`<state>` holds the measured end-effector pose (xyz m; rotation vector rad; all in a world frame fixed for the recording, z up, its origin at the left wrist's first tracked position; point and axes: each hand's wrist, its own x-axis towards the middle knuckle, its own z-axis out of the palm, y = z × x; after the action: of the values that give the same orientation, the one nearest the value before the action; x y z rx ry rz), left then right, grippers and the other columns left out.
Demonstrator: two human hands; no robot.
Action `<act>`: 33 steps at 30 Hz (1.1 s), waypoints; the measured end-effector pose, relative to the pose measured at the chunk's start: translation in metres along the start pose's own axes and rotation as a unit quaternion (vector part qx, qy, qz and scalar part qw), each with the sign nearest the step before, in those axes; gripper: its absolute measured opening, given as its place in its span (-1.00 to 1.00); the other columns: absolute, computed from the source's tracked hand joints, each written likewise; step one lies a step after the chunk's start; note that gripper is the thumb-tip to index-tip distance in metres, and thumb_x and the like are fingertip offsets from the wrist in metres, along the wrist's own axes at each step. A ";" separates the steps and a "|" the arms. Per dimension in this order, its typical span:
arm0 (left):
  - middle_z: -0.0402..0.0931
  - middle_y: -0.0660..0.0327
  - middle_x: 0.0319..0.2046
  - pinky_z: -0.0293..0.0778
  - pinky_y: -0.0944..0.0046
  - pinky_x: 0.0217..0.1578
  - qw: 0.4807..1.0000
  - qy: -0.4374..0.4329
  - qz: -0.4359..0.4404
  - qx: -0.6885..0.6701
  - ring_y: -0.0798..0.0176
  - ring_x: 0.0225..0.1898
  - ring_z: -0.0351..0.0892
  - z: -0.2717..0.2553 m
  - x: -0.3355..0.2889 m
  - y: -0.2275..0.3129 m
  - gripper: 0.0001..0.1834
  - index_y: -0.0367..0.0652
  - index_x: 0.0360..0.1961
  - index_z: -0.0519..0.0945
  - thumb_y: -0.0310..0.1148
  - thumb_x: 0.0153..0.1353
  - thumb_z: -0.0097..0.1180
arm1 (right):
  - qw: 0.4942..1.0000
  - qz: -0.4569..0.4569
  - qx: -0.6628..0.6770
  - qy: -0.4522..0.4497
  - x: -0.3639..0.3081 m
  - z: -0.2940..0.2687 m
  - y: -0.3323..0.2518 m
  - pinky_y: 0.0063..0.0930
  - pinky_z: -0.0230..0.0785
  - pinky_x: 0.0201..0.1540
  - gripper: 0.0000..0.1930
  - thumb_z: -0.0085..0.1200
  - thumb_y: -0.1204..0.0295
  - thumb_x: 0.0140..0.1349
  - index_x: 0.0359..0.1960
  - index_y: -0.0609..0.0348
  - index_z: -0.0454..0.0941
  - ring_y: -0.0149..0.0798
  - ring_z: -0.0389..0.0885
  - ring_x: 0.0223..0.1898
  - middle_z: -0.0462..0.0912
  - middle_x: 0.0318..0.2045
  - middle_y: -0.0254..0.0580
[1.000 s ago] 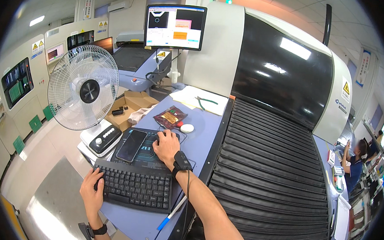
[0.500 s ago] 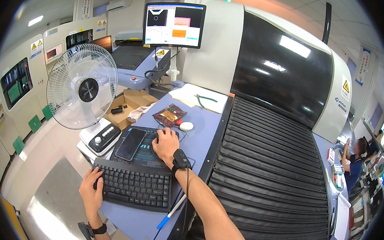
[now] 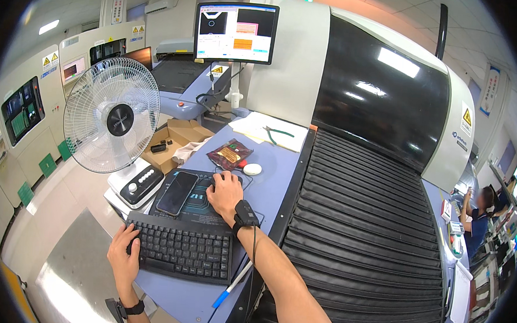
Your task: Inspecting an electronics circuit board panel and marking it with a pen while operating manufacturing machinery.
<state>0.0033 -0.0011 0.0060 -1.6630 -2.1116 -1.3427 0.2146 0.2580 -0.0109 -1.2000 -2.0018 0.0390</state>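
Note:
My right hand (image 3: 226, 196) curls over a black computer mouse (image 3: 213, 181), which it mostly hides, at the far right of a dark mouse pad (image 3: 202, 212). On the left edge of a black keyboard (image 3: 186, 250) rests my left hand (image 3: 124, 251), its fingers spread over the keys. A dark smartphone (image 3: 177, 193) lies on the pad between the keyboard and the fan base. Beyond the desk stands a monitor (image 3: 235, 33) with a program window lit up.
A white fan (image 3: 120, 120) stands at the left. Past the mouse lie a dark red packet (image 3: 231, 154), a white round object (image 3: 252, 169) and green-handled pliers (image 3: 273, 134). A blue-capped pen (image 3: 223, 296) lies beside the keyboard. Black ribbed bellows (image 3: 360, 237) fill the right; another person (image 3: 478, 223) is beyond.
The whole view has shifted very slightly. Both hands keep their places, on the mouse and on the keyboard.

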 end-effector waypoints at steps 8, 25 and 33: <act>0.65 0.05 0.05 0.35 -0.03 0.25 1.000 0.001 0.005 0.002 -0.14 0.26 0.47 0.000 0.000 -0.001 -0.73 -0.22 -0.14 0.72 -0.31 0.29 0.10 | 0.999 -0.016 -0.002 0.030 -0.001 0.002 0.000 -0.05 0.43 0.09 -0.69 0.14 0.36 0.11 -0.13 0.23 0.62 0.08 0.51 0.05 0.55 -0.02 0.03; 0.66 0.05 0.04 0.38 -0.01 0.23 1.000 0.015 0.003 -0.005 -0.13 0.24 0.49 -0.001 0.002 0.003 -0.76 -0.20 -0.15 0.72 -0.35 0.24 0.13 | 0.999 -0.021 -0.004 0.030 -0.002 0.009 0.004 -0.04 0.43 0.08 -0.69 0.14 0.34 0.12 -0.13 0.22 0.63 0.09 0.50 0.06 0.55 -0.02 0.02; 0.67 0.06 0.03 0.39 0.00 0.22 1.000 0.013 0.000 -0.006 -0.11 0.24 0.50 -0.002 0.001 0.004 -0.77 -0.19 -0.15 0.72 -0.35 0.23 0.15 | 1.000 -0.015 0.011 0.018 -0.002 -0.002 -0.002 -0.13 0.43 0.13 -0.67 0.19 0.35 0.10 -0.08 0.17 0.64 0.07 0.53 0.06 0.58 -0.01 -0.05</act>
<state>0.0058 -0.0020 0.0102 -1.6400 -2.0935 -1.3734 0.2150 0.2551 -0.0100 -1.1497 -1.9819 0.0238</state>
